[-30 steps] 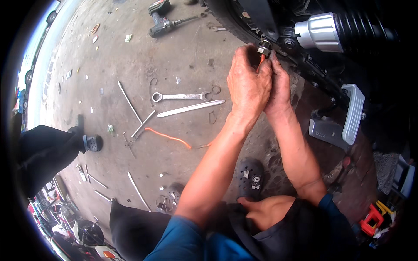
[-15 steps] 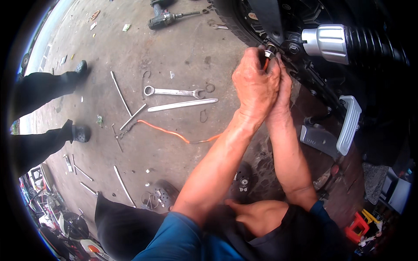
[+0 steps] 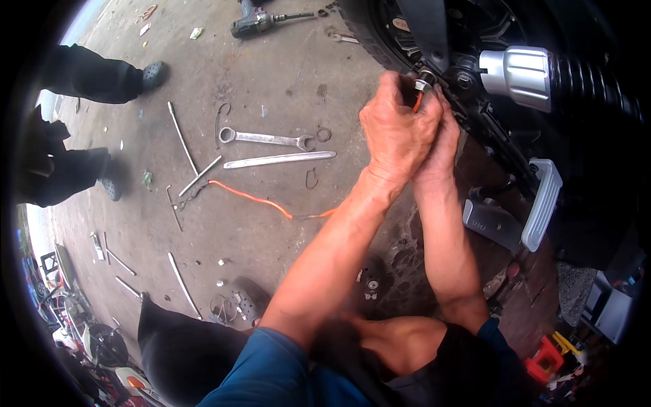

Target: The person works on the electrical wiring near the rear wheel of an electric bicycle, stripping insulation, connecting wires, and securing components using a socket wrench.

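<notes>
My left hand (image 3: 399, 129) is closed beside the motorcycle's wheel, its fingers curled around an orange cord (image 3: 417, 103). Just above the fingertips sits a silver hex nut (image 3: 422, 85) at the wheel's axle end. My right hand (image 3: 444, 139) presses against the left from the right side, fingers bent up toward the same spot. What lies inside its grip is hidden. The tyre (image 3: 369, 47) stands just beyond both hands. On the floor, the cord's other stretch (image 3: 254, 198) runs left from behind my left forearm.
A combination wrench (image 3: 266, 138), a flat metal bar (image 3: 279, 160), T-handle tools (image 3: 182, 139) and a power drill (image 3: 261, 24) lie on the concrete. The silver exhaust end (image 3: 519, 74) and a footrest (image 3: 542, 203) jut out at right. Another person's legs (image 3: 102, 76) stand at left.
My hands stay at the axle with almost the same grip. The view has shifted slightly. At left, the other person's legs and feet have changed position.
</notes>
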Motion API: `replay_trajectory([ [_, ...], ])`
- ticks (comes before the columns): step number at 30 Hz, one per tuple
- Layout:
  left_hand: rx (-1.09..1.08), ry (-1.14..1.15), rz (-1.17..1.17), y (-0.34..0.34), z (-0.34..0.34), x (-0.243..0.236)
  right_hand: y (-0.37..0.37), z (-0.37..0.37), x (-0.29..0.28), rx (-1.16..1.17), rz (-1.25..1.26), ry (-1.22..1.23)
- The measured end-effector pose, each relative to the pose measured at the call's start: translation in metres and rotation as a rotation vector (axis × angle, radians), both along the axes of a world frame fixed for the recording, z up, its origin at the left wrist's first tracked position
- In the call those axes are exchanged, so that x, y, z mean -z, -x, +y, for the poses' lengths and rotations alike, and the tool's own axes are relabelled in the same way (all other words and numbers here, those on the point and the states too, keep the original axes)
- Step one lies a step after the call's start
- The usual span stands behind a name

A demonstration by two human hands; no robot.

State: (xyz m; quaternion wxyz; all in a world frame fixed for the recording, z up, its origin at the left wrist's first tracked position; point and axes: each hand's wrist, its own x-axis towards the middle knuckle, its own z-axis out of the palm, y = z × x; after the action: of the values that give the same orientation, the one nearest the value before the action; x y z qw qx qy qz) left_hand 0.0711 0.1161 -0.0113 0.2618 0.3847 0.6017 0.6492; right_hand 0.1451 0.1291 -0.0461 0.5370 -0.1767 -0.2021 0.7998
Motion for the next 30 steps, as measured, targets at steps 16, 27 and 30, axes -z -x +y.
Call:
replay_trajectory([
  [16, 0.150, 0.171, 0.001, 0.006, -0.008, -0.006, -0.002, 0.004, 0.007, -0.041, 0.127, -0.027],
  [27, 0.205, 0.270, 0.251, 0.015, -0.003, -0.013, 0.003, 0.000, -0.005, 0.022, 0.045, 0.095],
  [30, 0.135, 0.237, 0.319, 0.013, -0.005, -0.009, 0.003, -0.002, -0.002, -0.042, 0.100, 0.061],
])
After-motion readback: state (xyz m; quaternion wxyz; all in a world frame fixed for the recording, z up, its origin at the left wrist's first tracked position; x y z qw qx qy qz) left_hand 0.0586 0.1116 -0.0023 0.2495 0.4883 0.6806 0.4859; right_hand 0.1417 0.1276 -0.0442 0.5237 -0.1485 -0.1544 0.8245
